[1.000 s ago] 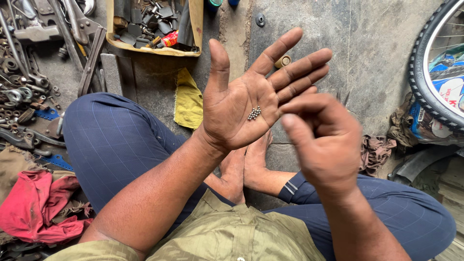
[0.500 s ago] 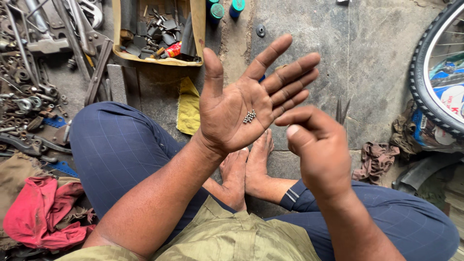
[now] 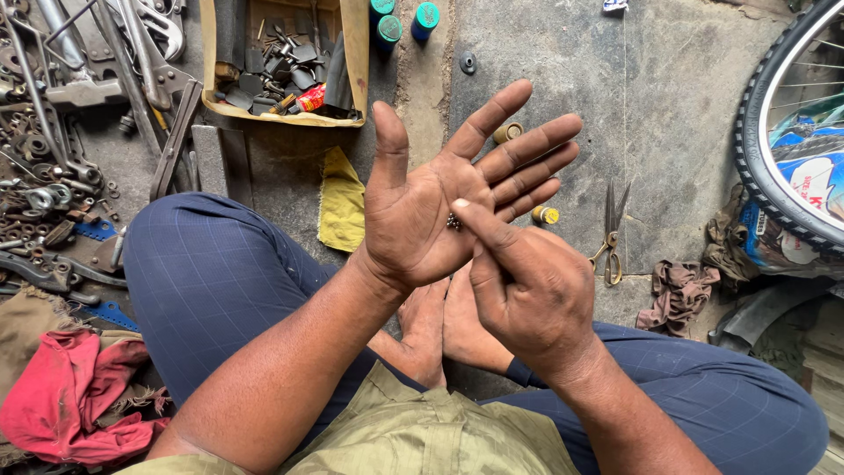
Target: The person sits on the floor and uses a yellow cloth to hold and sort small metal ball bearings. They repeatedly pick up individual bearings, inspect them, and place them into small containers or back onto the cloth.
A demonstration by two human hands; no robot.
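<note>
I see my left hand (image 3: 440,211) held palm up with fingers spread wide, gripping nothing; a small cluster of metal beads (image 3: 454,222) lies loose in the middle of that palm. My right hand (image 3: 527,290) sits just right of the beads, fingers curled, its forefinger tip touching them. Scissors (image 3: 609,230) lie on the floor farther right of the beads.
</note>
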